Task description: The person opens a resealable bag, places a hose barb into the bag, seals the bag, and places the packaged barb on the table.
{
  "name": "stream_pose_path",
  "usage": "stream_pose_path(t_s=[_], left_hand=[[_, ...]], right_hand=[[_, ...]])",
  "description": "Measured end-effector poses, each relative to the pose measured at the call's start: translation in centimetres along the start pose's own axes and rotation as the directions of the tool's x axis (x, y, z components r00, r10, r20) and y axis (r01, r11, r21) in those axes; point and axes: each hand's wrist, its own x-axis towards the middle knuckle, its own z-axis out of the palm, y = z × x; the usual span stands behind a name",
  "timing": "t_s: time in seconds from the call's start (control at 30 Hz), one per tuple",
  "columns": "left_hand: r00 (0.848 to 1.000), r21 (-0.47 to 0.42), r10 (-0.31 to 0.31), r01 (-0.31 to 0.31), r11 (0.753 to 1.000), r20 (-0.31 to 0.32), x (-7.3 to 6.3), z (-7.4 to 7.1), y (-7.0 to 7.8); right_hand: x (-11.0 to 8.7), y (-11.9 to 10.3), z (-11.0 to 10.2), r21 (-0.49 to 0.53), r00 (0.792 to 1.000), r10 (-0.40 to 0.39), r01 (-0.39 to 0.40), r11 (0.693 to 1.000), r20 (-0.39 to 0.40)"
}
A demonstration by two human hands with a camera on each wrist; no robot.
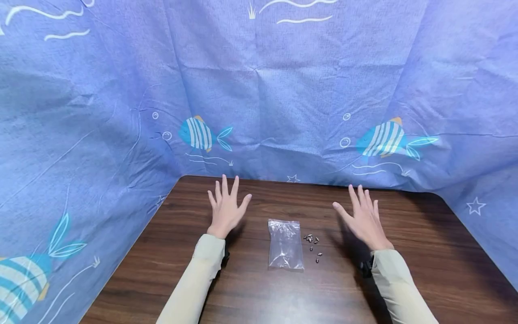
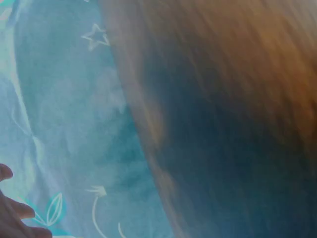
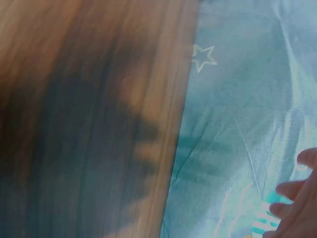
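Head view: left hand (image 1: 226,213) at ten o'clock from the clear bag (image 1: 285,246), right hand (image 1: 365,221) at two — grips spread apart, empty. Metal pieces (image 1: 310,238) at the bag's three o'clock likely want a fingertip pinch.

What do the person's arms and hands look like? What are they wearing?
Both arms wear long, pale, creamy sleeves: the left sleeve and the right sleeve reach the wrists. A small black gadget shows at the right wrist, and a bit of black at the left. The left hand and right hand wear no gloves.
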Motion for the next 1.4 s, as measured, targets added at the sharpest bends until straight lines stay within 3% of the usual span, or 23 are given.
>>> stream_pose_path(t_s=[0.13,0.23,0.37,0.43,0.53,0.73,0.87,1.07,1.13,1.2,1.4], left_hand=[[0.999,-0.146,0.042,-0.04,0.988,0.014,-0.1,-0.7,0.4],[0.99,-0.242,0.123,-0.105,0.965,0.064,-0.4,-1.1,0.8],[0.951,-0.335,0.268,-0.205,0.92,0.154,-1.4,-1.2,1.4],[0.921,-0.349,0.335,-0.253,0.902,0.199,-2.1,-1.1,1.8],[0.857,-0.345,0.434,-0.332,0.878,0.278,-3.0,-0.9,2.6],[0.678,-0.354,0.607,-0.494,0.794,0.415,-4.6,-0.2,4.3],[0.578,-0.344,0.669,-0.578,0.74,0.468,-5.6,0.2,5.3],[0.461,-0.314,0.702,-0.665,0.678,0.543,-6.7,0.6,6.7],[0.436,-0.299,0.702,-0.684,0.665,0.564,-6.9,0.8,7.0],[0.424,-0.283,0.692,-0.693,0.663,0.584,-7.0,1.0,7.1],[0.423,-0.235,0.668,-0.709,0.665,0.612,-7.4,1.4,7.3]], right_hand=[[0.7,-0.2,-0.1,0.134,0.994,-0.109,0.106,0.985,0.019],[1.2,-0.4,-0.1,0.187,0.979,-0.186,0.169,0.968,0.077],[1.4,-0.9,0.3,0.167,0.947,-0.274,0.246,0.955,0.169],[1.4,-1.2,0.7,0.163,0.925,-0.315,0.284,0.945,0.211],[1.4,-1.7,1.4,0.164,0.89,-0.369,0.336,0.928,0.269],[1.2,-2.8,2.7,0.159,0.818,-0.419,0.388,0.908,0.394],[1.2,-3.4,3.6,0.167,0.777,-0.424,0.393,0.904,0.465],[0.9,-4.3,5.2,0.165,0.725,-0.432,0.412,0.896,0.536],[1.0,-4.8,5.5,0.178,0.717,-0.441,0.415,0.892,0.539],[1.0,-5.3,5.8,0.188,0.71,-0.453,0.422,0.887,0.539],[1.1,-6.2,6.5,0.15,0.693,-0.43,0.428,0.891,0.578]])
